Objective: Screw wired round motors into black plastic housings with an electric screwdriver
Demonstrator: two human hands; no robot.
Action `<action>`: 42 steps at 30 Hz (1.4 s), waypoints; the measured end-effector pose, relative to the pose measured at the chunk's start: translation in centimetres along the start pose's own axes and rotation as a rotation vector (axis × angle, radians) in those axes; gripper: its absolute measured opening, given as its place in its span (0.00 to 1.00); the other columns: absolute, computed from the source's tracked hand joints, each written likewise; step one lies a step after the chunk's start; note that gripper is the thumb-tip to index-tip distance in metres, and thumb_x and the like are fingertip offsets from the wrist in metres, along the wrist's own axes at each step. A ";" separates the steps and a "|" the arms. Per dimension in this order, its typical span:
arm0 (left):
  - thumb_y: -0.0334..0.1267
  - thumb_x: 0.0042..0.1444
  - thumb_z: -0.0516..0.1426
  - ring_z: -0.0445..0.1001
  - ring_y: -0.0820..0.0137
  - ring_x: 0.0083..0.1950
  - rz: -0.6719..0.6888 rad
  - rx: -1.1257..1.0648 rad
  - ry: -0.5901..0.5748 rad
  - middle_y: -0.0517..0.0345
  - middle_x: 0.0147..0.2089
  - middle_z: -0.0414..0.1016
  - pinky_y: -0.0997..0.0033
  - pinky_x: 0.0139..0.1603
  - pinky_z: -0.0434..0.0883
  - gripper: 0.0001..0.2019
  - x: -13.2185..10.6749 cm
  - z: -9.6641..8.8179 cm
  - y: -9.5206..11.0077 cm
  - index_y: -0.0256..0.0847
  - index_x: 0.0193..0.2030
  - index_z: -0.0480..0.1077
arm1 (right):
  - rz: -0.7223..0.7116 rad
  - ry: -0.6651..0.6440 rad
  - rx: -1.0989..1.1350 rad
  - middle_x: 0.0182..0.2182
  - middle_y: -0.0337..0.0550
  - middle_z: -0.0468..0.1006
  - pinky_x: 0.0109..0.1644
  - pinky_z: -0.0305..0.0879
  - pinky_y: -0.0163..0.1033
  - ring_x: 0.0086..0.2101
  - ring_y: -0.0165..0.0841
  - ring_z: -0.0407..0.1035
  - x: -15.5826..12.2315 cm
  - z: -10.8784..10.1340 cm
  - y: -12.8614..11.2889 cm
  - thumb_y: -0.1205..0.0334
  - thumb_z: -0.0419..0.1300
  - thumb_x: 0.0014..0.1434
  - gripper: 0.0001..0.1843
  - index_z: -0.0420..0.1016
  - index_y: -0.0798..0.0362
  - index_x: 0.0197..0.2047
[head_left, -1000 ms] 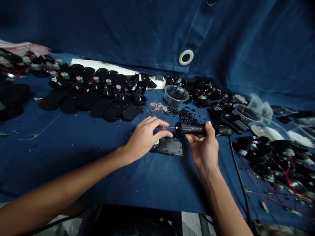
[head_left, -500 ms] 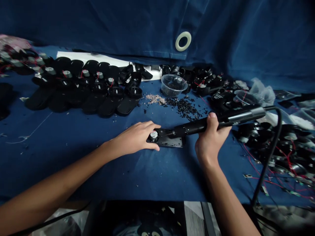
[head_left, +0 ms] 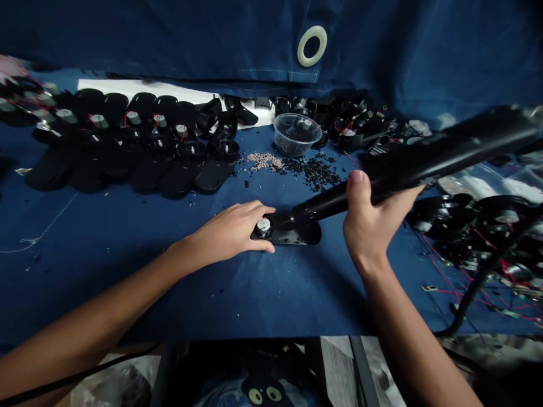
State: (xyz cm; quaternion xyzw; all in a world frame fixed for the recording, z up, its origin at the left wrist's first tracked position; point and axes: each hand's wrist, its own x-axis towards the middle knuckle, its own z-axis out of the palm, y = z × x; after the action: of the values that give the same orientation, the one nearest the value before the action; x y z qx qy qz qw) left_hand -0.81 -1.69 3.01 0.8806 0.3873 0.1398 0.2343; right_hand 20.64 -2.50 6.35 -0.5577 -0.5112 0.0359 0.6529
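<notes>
Navy cloth (head_left: 127,294) covers the whole bench, with a matching sheet (head_left: 169,34) and its pale grommet (head_left: 311,46) hanging behind. A dozen or so black plastic housings (head_left: 153,169) sit in rows, plus one clear tub (head_left: 294,134) of black screws. One more housing (head_left: 301,233) lies right in front, long axis sideways. The left hand (head_left: 224,229) is nearest, spread wide over its end, beside one round silver-topped part (head_left: 263,226). The right hand (head_left: 377,226) wraps tight round a single black electric screwdriver (head_left: 407,161), which slants down-left, its nose at the housing.
</notes>
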 end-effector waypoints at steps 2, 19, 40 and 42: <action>0.56 0.53 0.59 0.68 0.61 0.52 0.013 0.003 0.010 0.55 0.54 0.68 0.64 0.52 0.64 0.30 0.0 0.0 0.0 0.47 0.59 0.60 | 0.000 -0.068 0.022 0.39 0.42 0.71 0.51 0.66 0.44 0.45 0.36 0.68 0.5 0.4 -1.4 0.53 0.66 0.47 0.24 0.64 0.51 0.44; 0.53 0.54 0.59 0.70 0.56 0.51 0.084 0.160 0.044 0.44 0.56 0.64 0.62 0.48 0.70 0.29 -0.1 0.5 -0.1 0.34 0.55 0.61 | 0.099 -0.644 0.416 0.29 0.36 0.78 0.31 0.73 0.41 0.31 0.35 0.75 -1.3 5.1 -4.6 0.38 0.57 0.52 0.26 0.60 0.40 0.50; 0.53 0.53 0.60 0.72 0.55 0.49 0.065 0.194 0.047 0.44 0.57 0.64 0.61 0.46 0.71 0.31 -0.1 0.7 0.0 0.34 0.56 0.60 | 0.118 -0.577 0.268 0.24 0.39 0.70 0.37 0.72 0.45 0.26 0.35 0.72 -1.8 4.9 -5.0 0.31 0.50 0.52 0.27 0.60 0.44 0.44; 0.53 0.53 0.60 0.72 0.55 0.49 0.061 0.194 0.041 0.44 0.57 0.64 0.61 0.46 0.71 0.30 0.0 0.7 0.0 0.34 0.56 0.60 | 0.094 -0.578 0.235 0.26 0.42 0.72 0.40 0.72 0.46 0.30 0.37 0.73 -1.8 4.8 -4.9 0.32 0.48 0.54 0.28 0.60 0.44 0.47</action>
State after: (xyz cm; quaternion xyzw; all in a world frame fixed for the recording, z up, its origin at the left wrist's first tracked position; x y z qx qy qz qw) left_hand -0.53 -1.95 2.41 0.9076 0.3767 0.1268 0.1354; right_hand 13.81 -2.16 8.31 -0.4680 -0.6415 0.2819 0.5385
